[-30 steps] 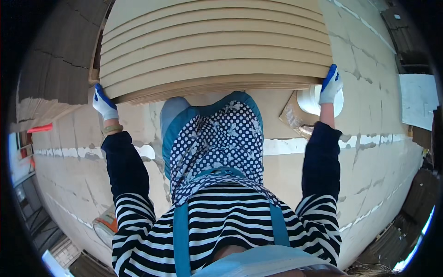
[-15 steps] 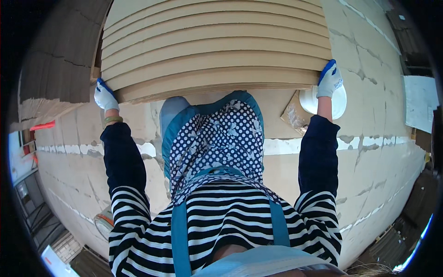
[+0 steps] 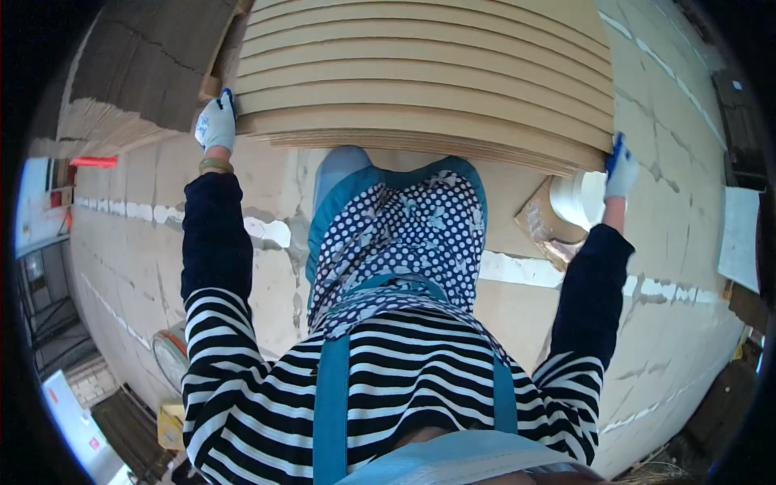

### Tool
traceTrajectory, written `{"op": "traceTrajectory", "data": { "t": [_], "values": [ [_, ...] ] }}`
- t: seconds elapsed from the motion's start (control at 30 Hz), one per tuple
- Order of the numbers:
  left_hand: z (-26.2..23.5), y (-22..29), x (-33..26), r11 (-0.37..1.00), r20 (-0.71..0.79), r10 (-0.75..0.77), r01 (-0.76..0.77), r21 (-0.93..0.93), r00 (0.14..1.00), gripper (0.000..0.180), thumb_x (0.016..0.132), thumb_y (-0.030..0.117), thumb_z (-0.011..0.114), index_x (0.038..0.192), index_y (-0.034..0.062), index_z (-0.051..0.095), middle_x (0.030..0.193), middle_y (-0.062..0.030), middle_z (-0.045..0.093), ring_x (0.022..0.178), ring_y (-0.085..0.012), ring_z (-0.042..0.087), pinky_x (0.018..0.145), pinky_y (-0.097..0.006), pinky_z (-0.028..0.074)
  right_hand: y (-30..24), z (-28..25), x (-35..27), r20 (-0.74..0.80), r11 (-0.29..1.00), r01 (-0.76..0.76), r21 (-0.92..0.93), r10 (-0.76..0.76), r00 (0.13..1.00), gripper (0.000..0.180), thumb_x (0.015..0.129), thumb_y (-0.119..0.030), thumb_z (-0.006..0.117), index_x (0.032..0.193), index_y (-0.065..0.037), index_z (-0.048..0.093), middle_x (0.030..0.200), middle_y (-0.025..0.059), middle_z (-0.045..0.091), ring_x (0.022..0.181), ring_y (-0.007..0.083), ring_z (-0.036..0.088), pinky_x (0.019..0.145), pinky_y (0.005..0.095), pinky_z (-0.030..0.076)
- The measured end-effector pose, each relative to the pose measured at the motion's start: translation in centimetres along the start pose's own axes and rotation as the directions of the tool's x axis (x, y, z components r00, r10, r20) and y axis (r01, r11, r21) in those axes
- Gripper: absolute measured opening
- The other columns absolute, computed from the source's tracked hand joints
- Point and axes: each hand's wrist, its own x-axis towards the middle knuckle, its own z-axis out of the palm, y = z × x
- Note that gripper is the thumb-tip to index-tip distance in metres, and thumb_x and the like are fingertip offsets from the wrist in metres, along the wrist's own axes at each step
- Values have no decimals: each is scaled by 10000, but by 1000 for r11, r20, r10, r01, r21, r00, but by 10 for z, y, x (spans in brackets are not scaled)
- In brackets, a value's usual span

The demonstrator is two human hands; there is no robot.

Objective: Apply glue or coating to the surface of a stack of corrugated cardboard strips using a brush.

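Observation:
A fanned stack of tan cardboard sheets (image 3: 428, 93) lies in front of me, its overlapping edges forming steps toward the far side. My left hand (image 3: 216, 125), in a white glove with blue fingertips, is closed at the stack's near left corner. At the near right corner my right hand (image 3: 622, 168), gloved the same way, grips the sheet edges. The fingers of both hands are partly hidden. Along the near edge several sheets sit slightly out of line.
A white bucket (image 3: 578, 200) stands by the right corner, beside a brown cardboard piece (image 3: 537, 217). Dark stacked sheets (image 3: 133, 61) rise at the left. The pale floor (image 3: 517, 319) has white lines and cracks. A round object (image 3: 170, 356) is behind my left arm.
The stack's near edge now slants down toward the right. In the picture my left hand has moved up and right, my right hand down and right. The view has shifted too.

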Motion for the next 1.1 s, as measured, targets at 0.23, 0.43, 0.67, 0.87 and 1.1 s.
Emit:
{"op": "traceTrajectory", "data": {
  "t": [0.23,0.43,0.67,0.87,1.1],
  "values": [
    [-21,15,-33,840,535,-144,389,-379,832,628,862,567,394,758,-19,597,649,-185,595,524,-259,598,481,-383,465,-10,-15,-35,220,733,393,-555,-326,919,402,910,-384,433,723,-71,600,642,108,622,560,246,594,535,396,466],
    [-78,59,-2,954,607,-89,243,-176,790,533,856,482,507,889,-42,599,720,-115,609,490,-174,583,416,-312,447,-31,-63,-4,360,842,205,-498,-15,933,426,898,-458,424,852,-71,597,694,73,625,611,201,603,543,364,471],
    [17,38,-17,598,-457,232,-496,-629,859,488,837,399,584,1040,-44,604,934,-113,634,670,-160,581,647,-318,483,9,-3,-21,-203,871,-164,464,285,937,524,888,-468,445,906,14,650,670,88,625,612,177,590,537,339,450],
    [31,52,-12,755,6,-421,355,-552,907,521,850,471,519,935,-26,649,868,-167,660,783,-264,622,714,-368,474,-35,22,-18,-183,961,-257,105,273,945,484,903,-397,400,975,26,624,809,184,643,753,299,620,661,405,456],
    [25,78,-11,925,-40,-367,361,-116,929,613,882,540,349,874,17,669,857,-218,635,818,-383,602,731,-452,456,-39,26,-11,-139,948,-271,-166,249,958,440,902,-343,361,903,-4,643,882,226,622,804,381,597,706,448,454]
  ]
}}
